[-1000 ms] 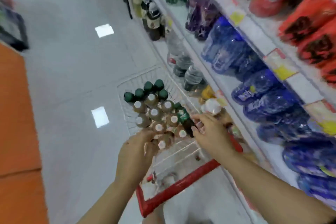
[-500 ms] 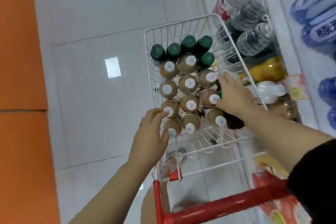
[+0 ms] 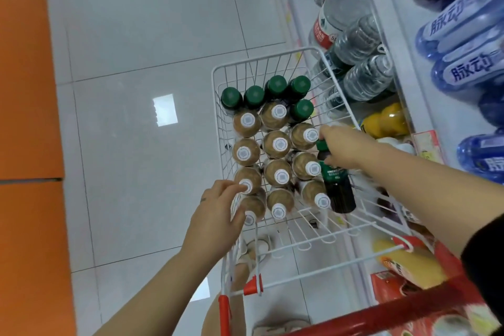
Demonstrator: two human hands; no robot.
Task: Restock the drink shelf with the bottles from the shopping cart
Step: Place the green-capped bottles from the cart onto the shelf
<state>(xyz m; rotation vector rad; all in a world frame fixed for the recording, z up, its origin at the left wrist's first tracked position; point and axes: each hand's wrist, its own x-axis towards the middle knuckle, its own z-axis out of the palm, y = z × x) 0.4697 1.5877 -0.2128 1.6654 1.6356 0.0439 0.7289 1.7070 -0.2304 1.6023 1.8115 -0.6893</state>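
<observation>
A white wire shopping cart holds several brown bottles with white caps and several dark bottles with green caps at its far end. My right hand grips the neck of a dark green-labelled bottle at the cart's right side, tilted against the brown ones. My left hand curls its fingers and thumb around the nearest-left brown bottle, fingertips by the white cap of the one behind. The drink shelf runs along the right.
On the shelf stand clear water bottles, blue bottles and a yellow bottle. The cart's red handle is near me. Orange boxes sit low on the right. An orange panel lines the left side of the tiled floor.
The view has dropped from the shelves to straight down into the cart. My right hand now lifts the dark bottle's neck higher, and my left hand has closed around the near-left brown bottle.
</observation>
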